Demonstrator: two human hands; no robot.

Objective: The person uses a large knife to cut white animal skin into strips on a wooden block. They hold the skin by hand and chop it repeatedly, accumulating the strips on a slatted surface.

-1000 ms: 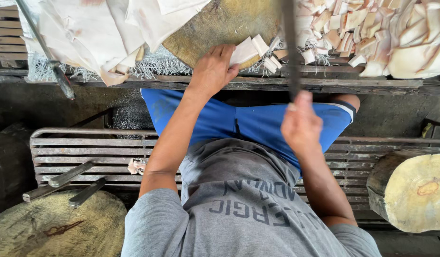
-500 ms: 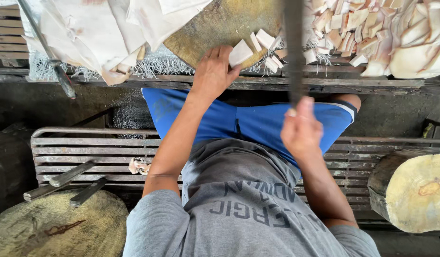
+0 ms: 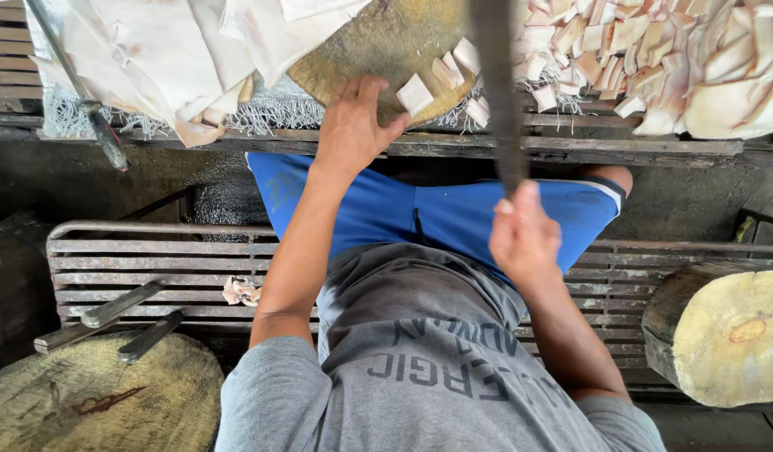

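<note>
Since half a second ago my left hand (image 3: 351,125) has slid slightly nearer along the round, worn wooden chopping block (image 3: 378,46), fingers spread flat on its near edge, grasping nothing. My right hand (image 3: 520,238) is clenched round the handle of a long dark cleaver blade (image 3: 495,84), which stands upright over the right side of the block. Pale square-cut pieces of fatty skin (image 3: 416,94) lie on the block just right of my left hand, and a big heap of the same pieces (image 3: 654,59) sits far right on the tabletop (image 3: 637,149). I judge the pieces soft, limp and greasy, apt to slip; pinching one by its edges looks safest. Larger pale sheets (image 3: 152,59) lie far left.
</note>
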